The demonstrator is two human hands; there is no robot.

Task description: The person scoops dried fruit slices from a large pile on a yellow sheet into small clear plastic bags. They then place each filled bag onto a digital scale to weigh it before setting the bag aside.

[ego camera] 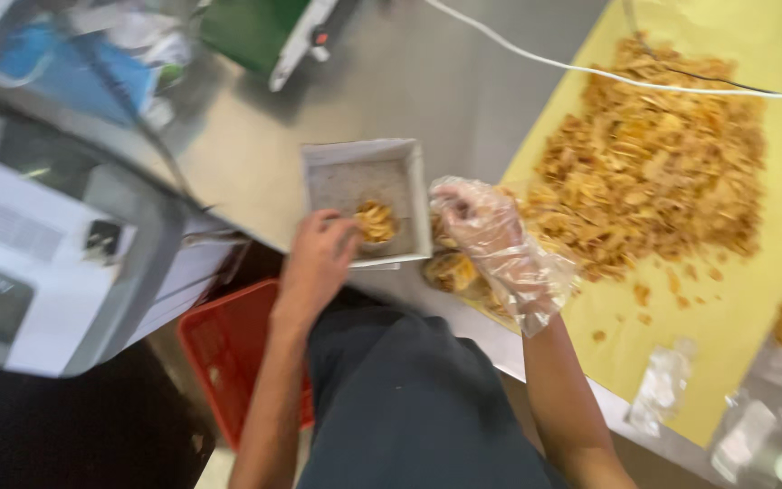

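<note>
A small square white tray [335, 158] sits on the steel table, with a few golden fried chips [376, 220] in its near corner. My bare left hand [317, 256] rests at the tray's near left edge, fingers curled toward those chips. My right hand [489, 231], in a loose clear plastic glove, hovers just right of the tray with its fingers bent; whether it holds chips is too blurred to tell. A filled bag of chips [450, 270] lies under it at the table's edge.
A big heap of chips [653, 163] covers a yellow sheet [771, 308] on the right. A white cable [536, 60] crosses the table. Empty clear bags [662, 385] lie near the edge. A red crate [228, 358] stands below; a grey machine [56, 263] sits left.
</note>
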